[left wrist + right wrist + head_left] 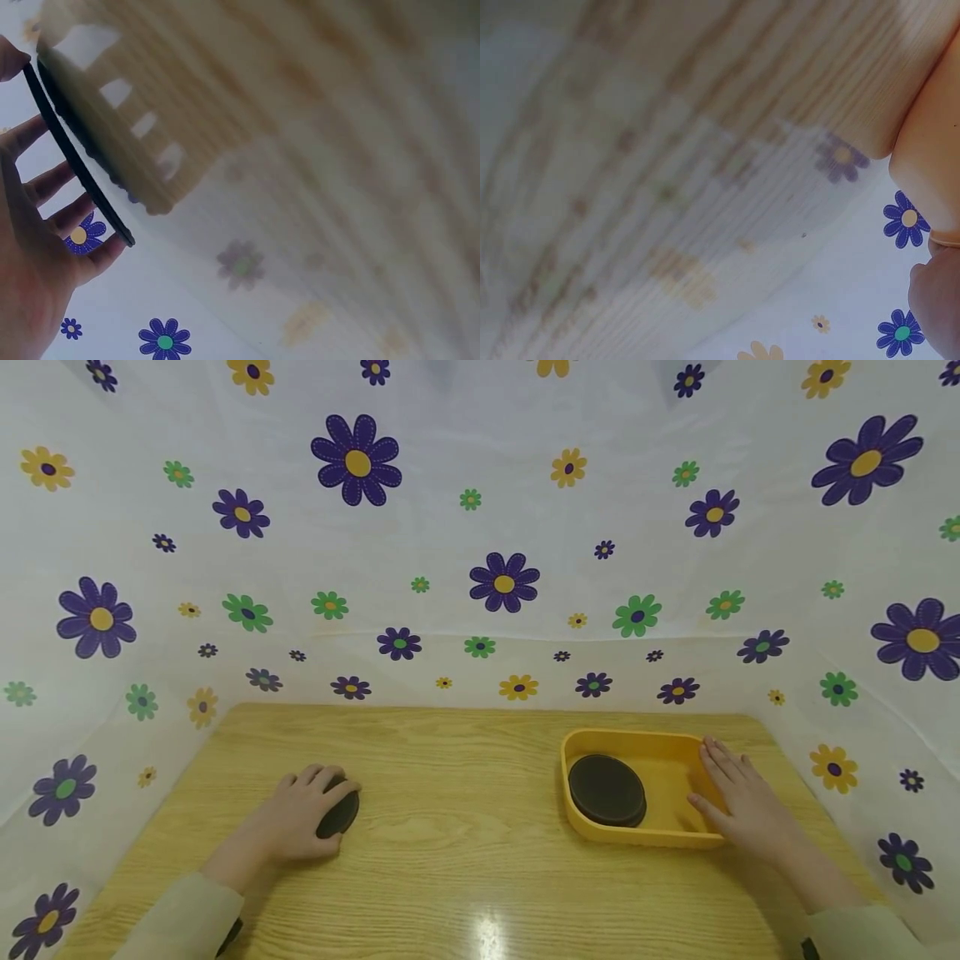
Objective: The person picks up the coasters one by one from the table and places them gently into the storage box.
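A flat, round black disc (339, 810) is in my left hand (303, 814), on the left part of the table. Thumb and spread fingers grip it by the rim. The left wrist view has the disc (79, 157) edge-on, slightly off the tabletop, with a dark reflection beside it. At the right, my right hand (750, 806) rests on the right end of a yellow rectangular tray (637, 837), fingers extended over its rim. Inside the tray's left side lies another black disc (606, 789), apparently on top of a further one. The right wrist view catches only part of the hand (937, 292) against the tray wall (934, 142).
The wooden table (450, 793) has a glossy surface with a bright light spot near the front. A white cloth (420, 543) printed with flowers hangs behind the table and along both sides.
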Motion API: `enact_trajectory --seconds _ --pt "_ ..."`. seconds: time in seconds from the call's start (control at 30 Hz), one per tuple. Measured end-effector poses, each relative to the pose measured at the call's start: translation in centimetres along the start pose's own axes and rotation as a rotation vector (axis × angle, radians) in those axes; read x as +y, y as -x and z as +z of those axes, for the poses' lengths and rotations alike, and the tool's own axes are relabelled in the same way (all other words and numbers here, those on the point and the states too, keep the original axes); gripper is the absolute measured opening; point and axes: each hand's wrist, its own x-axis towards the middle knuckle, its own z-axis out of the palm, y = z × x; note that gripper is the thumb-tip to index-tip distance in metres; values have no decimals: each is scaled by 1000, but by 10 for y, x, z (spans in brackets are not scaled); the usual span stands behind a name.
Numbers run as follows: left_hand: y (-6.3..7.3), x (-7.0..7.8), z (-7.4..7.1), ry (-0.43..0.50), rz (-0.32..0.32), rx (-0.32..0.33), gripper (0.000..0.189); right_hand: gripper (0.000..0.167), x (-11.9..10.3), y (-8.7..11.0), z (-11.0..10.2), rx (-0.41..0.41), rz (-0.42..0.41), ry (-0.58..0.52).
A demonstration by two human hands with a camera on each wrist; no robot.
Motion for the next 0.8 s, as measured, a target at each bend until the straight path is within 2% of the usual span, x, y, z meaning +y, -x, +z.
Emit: enact_trajectory --seconds 0.1,0.43,0.8 --pt "-6 2 0 2 4 -2 71 79 1 1 0 8 -6 9" --pt "-31 11 -3 -34 81 -24 69 79 4 2 1 19 -6 9" --pt "-63 28 -3 -24 131 10 72 80 -2 1 -3 0 11 2"
